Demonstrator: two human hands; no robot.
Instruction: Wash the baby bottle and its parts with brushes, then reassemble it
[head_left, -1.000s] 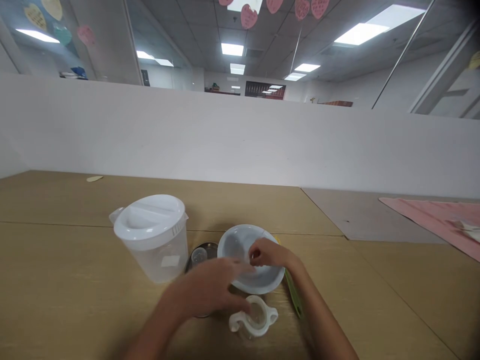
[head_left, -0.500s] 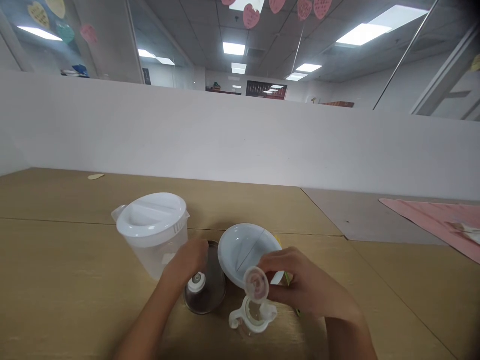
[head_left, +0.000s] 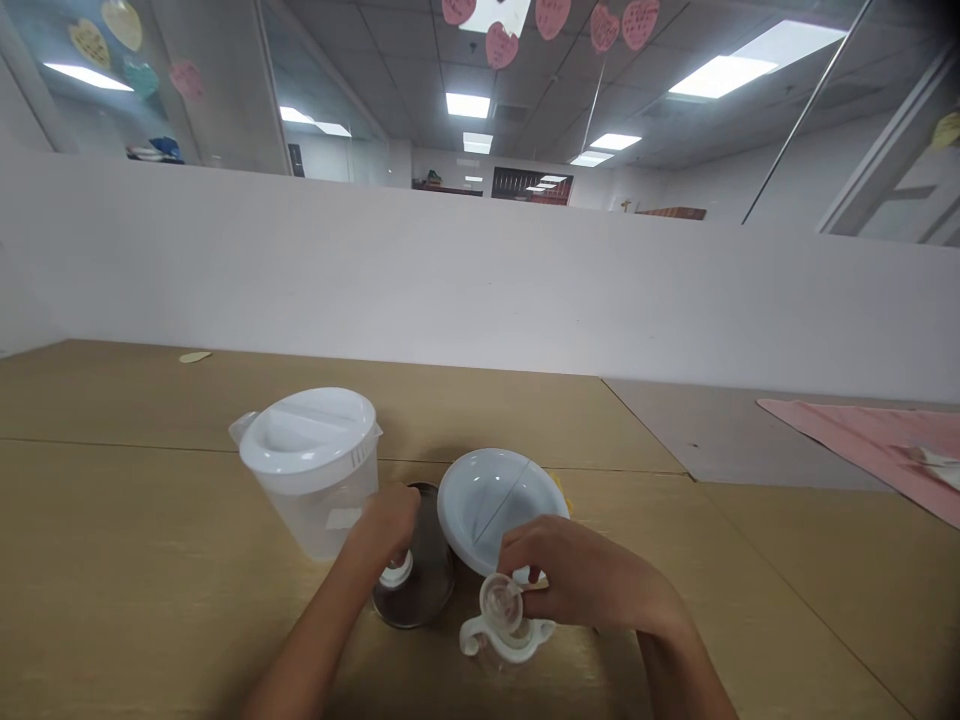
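Observation:
My right hand [head_left: 574, 575] is closed in a pinch on the edge of a small clear round cup or lid [head_left: 499, 601]. That piece is tilted over the mouth of a small clear container [head_left: 508, 648] with a white collar and handles. My left hand [head_left: 390, 522] is curled closed above a dark round metal tray [head_left: 424, 585]. Just beneath its fingers a white round cap [head_left: 397, 570] shows, partly covered; whether the fingers grip it is hidden. Behind the right hand sits a pale bowl [head_left: 491, 495] with a thin line or stick across it.
A translucent pitcher [head_left: 315, 510] with a white lid stands beside my left hand. Something yellow [head_left: 560, 490] peeks out behind the bowl. A pink cloth [head_left: 847, 430] lies at the far right, and a white partition [head_left: 480, 290] closes off the table's back.
My right hand has lowered and moved slightly left, bringing the clear round piece down to the container's mouth. The left hand has shifted slightly and covers more of the white cap.

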